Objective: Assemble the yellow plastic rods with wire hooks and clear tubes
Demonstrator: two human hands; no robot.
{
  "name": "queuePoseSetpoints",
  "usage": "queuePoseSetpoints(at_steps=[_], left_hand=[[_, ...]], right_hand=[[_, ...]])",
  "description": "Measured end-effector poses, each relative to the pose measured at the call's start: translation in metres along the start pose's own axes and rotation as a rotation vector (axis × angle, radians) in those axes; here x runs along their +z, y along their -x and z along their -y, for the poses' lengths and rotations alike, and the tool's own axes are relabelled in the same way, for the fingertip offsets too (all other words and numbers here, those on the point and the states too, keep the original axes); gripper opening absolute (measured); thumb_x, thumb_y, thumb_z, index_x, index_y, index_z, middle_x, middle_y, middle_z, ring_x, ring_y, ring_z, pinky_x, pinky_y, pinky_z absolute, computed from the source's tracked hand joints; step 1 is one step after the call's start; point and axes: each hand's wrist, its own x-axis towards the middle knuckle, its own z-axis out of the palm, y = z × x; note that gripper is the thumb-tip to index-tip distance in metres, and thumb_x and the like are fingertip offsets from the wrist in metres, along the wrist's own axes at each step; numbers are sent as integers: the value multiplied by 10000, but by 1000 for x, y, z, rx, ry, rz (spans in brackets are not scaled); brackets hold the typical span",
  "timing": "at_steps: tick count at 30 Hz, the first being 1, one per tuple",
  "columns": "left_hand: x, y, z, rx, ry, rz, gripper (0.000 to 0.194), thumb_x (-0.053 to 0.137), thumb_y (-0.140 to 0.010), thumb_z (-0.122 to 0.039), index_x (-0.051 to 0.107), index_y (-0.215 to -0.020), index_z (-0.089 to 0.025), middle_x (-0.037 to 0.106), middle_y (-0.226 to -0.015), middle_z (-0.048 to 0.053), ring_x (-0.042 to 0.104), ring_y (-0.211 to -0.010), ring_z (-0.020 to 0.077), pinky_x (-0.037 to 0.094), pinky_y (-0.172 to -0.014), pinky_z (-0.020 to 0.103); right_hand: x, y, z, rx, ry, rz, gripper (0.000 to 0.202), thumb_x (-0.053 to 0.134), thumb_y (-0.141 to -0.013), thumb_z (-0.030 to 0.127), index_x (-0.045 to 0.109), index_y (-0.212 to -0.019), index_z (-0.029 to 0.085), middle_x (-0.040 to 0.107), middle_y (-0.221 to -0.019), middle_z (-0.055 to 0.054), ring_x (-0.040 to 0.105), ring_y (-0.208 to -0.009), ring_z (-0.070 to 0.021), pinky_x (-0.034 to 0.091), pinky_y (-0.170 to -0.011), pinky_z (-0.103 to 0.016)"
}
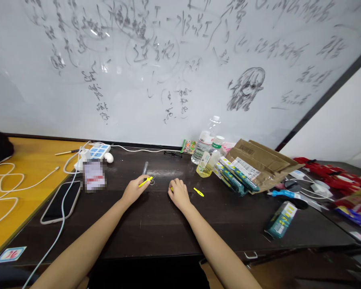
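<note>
My left hand [134, 189] is closed on a slim yellow plastic piece [145, 182], held between thumb and fingers just above the dark table. Thin metal rings [152, 181] show by its far end; I cannot tell if they are attached. My right hand [179, 192] rests on the table with its fingers curled down. A bit of yellow shows at its fingertips, and the rest of that piece is hidden. Another notched yellow plastic piece [199, 192] lies on the table to the right of my right hand.
Behind my left hand lies a clear tube [145, 167]. A phone [62, 202], a power strip [100, 151] and cables are at left. Bottles [207, 163], dark green boxes [239, 176] and a cardboard package [263, 160] stand at right. A whiteboard [123, 92] rises behind.
</note>
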Motion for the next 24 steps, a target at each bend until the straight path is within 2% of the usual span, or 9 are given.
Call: queuePoseSetpoints(at_steps=[4,12,18,24], left_hand=[[2,0,4,15,-4,17,368,457,-842,-481,591,-1052,-210,623,-672,-33,549,-591,120,400,-615,201],[3,1,1,21,-24,33,339,481,-826,-460,606,-1023,-215,549,-587,-49,500,-533,112,369,-571,197],[6,0,4,5,71,30,359,475,-824,-471,598,-1026,-201,563,-608,-42,512,-564,115,396,-595,205],[9,-1,5,22,80,69,374,460,-837,-434,604,-1060,-170,452,-524,-63,427,-504,97,337,-533,196]], right_hand=[[1,0,-4,50,25,-44,75,448,-829,172,494,-780,208,521,-877,-74,451,-841,-221,344,-707,-318],[0,-1,-2,80,39,-24,45,468,-819,182,492,-790,207,531,-894,-67,458,-856,-224,340,-722,-323],[-3,-1,-1,76,9,-48,49,471,-839,241,505,-830,207,532,-912,-67,457,-872,-222,338,-745,-324],[-1,-1,-2,72,-12,-63,61,468,-836,232,520,-851,204,537,-928,-57,457,-880,-212,331,-768,-315]])
